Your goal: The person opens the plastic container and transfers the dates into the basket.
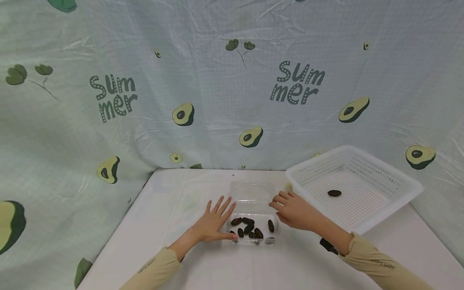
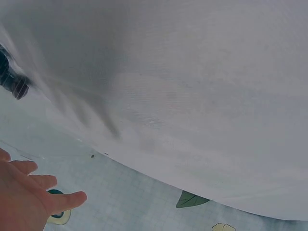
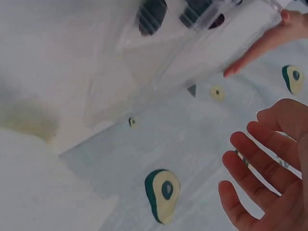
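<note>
A clear plastic clamshell box (image 1: 262, 219) lies on the table with its lid (image 1: 253, 190) folded back. Several dark brown oval pieces resembling dates (image 1: 248, 225) are scattered inside it. My left hand (image 1: 209, 226) is at the box's left side, fingers spread, with the thumb over the front left rim. Over the right edge of the box hovers my right hand (image 1: 296, 210). In the right wrist view that hand (image 3: 272, 178) shows loosely bent fingers and nothing between them. Dark pieces (image 3: 152, 17) show through the plastic there.
A white perforated plastic basket (image 1: 406, 187) stands to the right, with one dark oval piece (image 1: 334, 193) on its floor. My right forearm crosses in front of the basket. A printed avocado sheet (image 1: 217, 80) hangs behind the white table (image 1: 174, 197). A small black object (image 1: 328, 245) shows beneath the right wrist.
</note>
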The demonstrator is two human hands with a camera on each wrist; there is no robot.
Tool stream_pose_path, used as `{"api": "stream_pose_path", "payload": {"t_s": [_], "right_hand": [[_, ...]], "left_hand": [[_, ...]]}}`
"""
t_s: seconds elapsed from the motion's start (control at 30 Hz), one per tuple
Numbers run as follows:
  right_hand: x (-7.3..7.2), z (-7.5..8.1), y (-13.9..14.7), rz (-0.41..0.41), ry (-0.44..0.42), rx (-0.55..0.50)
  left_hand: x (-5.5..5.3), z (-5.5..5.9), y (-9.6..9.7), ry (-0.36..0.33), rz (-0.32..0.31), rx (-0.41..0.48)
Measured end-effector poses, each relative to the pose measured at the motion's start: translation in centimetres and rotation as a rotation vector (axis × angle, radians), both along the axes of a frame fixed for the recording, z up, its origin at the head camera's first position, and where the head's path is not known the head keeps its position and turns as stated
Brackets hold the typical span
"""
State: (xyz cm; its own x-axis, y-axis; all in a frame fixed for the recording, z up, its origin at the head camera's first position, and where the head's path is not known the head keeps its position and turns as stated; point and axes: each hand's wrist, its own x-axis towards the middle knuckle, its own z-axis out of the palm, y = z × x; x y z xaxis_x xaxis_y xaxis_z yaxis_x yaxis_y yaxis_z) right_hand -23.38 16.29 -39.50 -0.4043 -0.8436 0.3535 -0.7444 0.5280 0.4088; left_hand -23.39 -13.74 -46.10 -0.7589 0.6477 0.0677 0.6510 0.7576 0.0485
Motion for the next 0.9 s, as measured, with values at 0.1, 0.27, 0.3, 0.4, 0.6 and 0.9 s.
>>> {"api": "stream_pose_path", "payload": {"t_s": [0.1,0.27,0.3,0.4,0.6,0.9], "right_hand": [[0.0,-1.2,-1.3,0.011,0.016,0.041],[-0.1,-2.7,-3.2,0.029,0.014,0.095],[-0.2,-3.0,-3.6,0.033,0.014,0.107],[-0.5,-3.7,-4.4,0.030,0.010,0.143],[-1.4,-5.0,-5.4,0.014,-0.031,0.195],[-2.7,-6.3,-6.1,0.043,-0.082,0.215]], "left_hand": [[0.0,0.0,-0.2,-0.006,0.005,-0.002],[-0.1,-0.1,-0.3,0.014,-0.003,-0.010],[-0.1,-0.2,-0.3,0.018,-0.005,-0.010],[-0.1,-0.3,-0.2,0.021,-0.007,-0.003],[-0.1,-0.4,-0.2,0.028,-0.004,-0.013],[0.0,-0.4,-0.2,0.031,-0.003,-0.036]]}}
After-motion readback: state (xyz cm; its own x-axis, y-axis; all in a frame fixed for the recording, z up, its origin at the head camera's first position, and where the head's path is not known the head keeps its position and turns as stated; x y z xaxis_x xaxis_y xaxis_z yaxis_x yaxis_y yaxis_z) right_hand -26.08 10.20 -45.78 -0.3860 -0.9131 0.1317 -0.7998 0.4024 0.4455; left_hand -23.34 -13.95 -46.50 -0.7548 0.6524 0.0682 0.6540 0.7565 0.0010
